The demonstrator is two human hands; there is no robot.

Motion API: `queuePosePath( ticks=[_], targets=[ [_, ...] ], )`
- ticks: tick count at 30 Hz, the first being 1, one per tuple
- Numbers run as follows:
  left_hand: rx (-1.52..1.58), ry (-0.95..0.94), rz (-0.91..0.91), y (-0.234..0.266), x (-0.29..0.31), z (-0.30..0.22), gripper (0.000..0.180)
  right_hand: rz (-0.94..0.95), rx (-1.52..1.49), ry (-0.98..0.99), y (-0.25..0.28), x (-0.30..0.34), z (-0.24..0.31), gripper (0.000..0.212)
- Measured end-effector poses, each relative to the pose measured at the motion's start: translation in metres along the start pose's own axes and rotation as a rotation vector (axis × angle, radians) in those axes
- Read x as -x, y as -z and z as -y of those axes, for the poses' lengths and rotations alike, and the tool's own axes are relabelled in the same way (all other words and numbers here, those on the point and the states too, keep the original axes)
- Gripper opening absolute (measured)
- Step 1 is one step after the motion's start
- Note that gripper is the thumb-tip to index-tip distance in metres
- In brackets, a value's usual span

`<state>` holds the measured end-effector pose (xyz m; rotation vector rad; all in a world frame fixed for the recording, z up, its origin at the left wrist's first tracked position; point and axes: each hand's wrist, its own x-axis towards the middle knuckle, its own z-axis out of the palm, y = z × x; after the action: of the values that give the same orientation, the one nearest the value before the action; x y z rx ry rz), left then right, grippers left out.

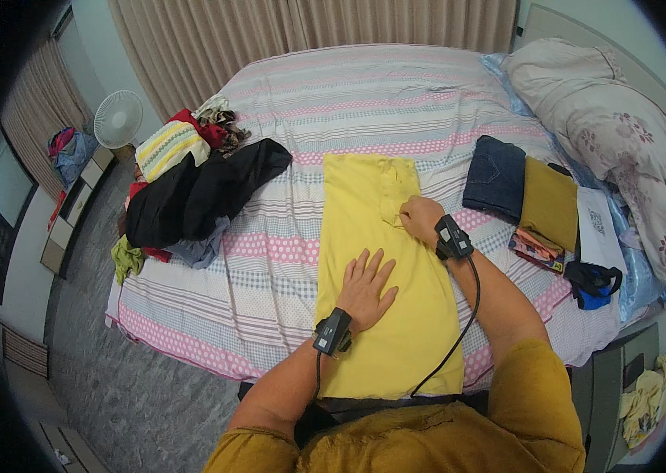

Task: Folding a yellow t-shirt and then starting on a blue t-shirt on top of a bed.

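Note:
A yellow shirt (388,331) lies lengthwise in front of me on the bed, folded into a long strip with a narrower folded part along its upper right side. Flat on its middle rests my left hand (364,292), fingers spread. My right hand (422,220) is closed at the right edge of that narrower part, fingertips pinching the yellow cloth. Its fingertips are partly hidden. Each wrist wears a black device with a cable.
A heap of loose clothes, with black trousers (199,189) on top, lies to the left. Folded jeans (494,177), an olive garment (547,201) and a white printed sheet (599,229) are on the right. A rumpled floral quilt (609,118) and a fan (118,118) stand farther off.

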<state>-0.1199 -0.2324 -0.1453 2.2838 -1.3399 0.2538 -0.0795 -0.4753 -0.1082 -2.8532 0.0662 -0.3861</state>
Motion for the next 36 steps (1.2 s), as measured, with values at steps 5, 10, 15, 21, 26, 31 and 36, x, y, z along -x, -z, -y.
queuePosePath(
  ticks=[5,10,15,21,26,31,36],
  targets=[
    [0.007,-0.003,-0.012,0.001,0.002,0.0,0.054,-0.145,-0.118,-0.064,-0.001,0.002,0.008,0.021],
    [0.005,-0.024,-0.008,0.002,-0.006,0.0,0.054,-0.32,-0.389,0.04,-0.01,-0.003,0.017,0.017],
    [0.044,-0.106,-0.093,0.007,-0.047,0.01,0.057,-0.267,-0.491,0.123,-0.007,0.001,0.012,0.013],
    [-0.077,-0.283,-0.11,-0.017,-0.094,0.008,0.055,-0.649,-0.605,-0.063,0.001,-0.018,-0.04,0.018],
    [-0.066,-0.095,-0.076,-0.029,-0.093,0.012,0.037,-0.348,-0.305,0.318,-0.022,-0.049,-0.056,0.023],
    [-0.119,-0.011,-0.137,-0.027,-0.087,0.001,0.026,-0.019,0.114,0.127,-0.055,-0.073,-0.051,0.049],
    [-0.075,0.001,-0.136,-0.027,-0.087,0.002,0.032,-0.115,0.141,0.013,-0.067,-0.082,-0.061,0.047]
  ],
)
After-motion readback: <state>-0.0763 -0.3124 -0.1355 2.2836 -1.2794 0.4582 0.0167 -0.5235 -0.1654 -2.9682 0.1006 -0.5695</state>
